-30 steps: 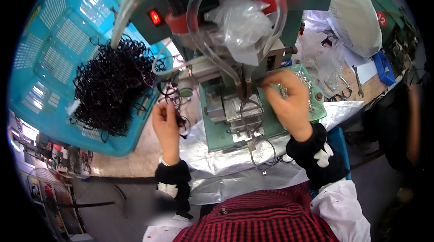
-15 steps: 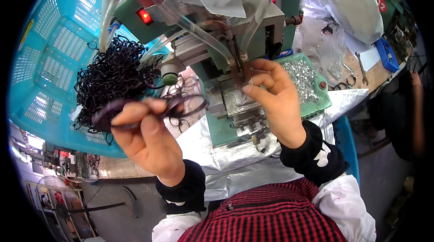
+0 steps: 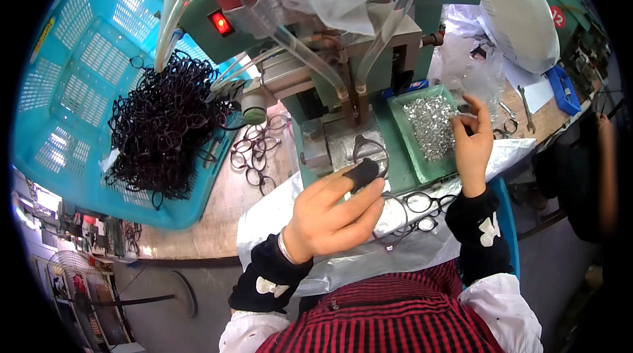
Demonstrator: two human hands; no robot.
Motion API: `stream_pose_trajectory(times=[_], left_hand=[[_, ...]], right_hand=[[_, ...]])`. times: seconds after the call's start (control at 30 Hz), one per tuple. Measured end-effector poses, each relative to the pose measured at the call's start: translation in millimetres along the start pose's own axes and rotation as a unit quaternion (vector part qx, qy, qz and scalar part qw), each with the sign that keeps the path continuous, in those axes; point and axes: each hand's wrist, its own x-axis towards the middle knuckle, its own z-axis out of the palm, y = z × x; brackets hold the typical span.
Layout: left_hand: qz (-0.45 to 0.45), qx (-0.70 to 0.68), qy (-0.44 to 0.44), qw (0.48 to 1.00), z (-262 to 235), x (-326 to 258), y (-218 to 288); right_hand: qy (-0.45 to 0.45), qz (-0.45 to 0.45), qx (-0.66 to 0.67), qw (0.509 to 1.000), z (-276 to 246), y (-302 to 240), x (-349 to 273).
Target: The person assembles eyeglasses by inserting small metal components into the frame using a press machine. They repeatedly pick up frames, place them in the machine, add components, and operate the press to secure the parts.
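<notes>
Workbench [image 3: 217, 221], tan top, partly under a silver sheet [image 3: 409, 247]; cluttered workshop beyond. Green press machine [image 3: 343, 89] with clear hoses, centre. Turquoise basket [image 3: 59, 122], left, heaped with black eyeglass frames [image 3: 165, 135]. Left hand [image 3: 333, 214]: fingers pinched on one black frame [image 3: 369, 158] at the machine's fixture. Right hand [image 3: 471, 142]: fingertips closed over the green tray [image 3: 409, 148] of small silver parts [image 3: 428, 125]; contents of the pinch cannot be told. Finished frames [image 3: 422, 204] lie between the wrists.

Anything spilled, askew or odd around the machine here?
Mostly tidy. A few black eyeglass frames lie loose on the bench beside the blue basket rather than in its tangled pile. No visible damage.
</notes>
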Motion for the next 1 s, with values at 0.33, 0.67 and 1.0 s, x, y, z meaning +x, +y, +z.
stream_pose_trajectory(times=[0.33,0.67,1.0], left_hand=[[-0.06,-0.019,0.017,0.998,3.9,-10.9,11.4],[-0.3,0.331,0.278,0.85,-119.0,-52.7,47.4],[-0.586,0.429,-0.132,0.675,-41.8,-190.5,-101.3]], right_hand=[[-0.094,-0.181,-0.353,0.913,27.6,-9.1,-7.1],[-0.057,0.109,0.166,0.978,9.6,6.4,-14.7],[-0.091,0.038,0.094,0.991,37.0,-31.2,-13.2]])
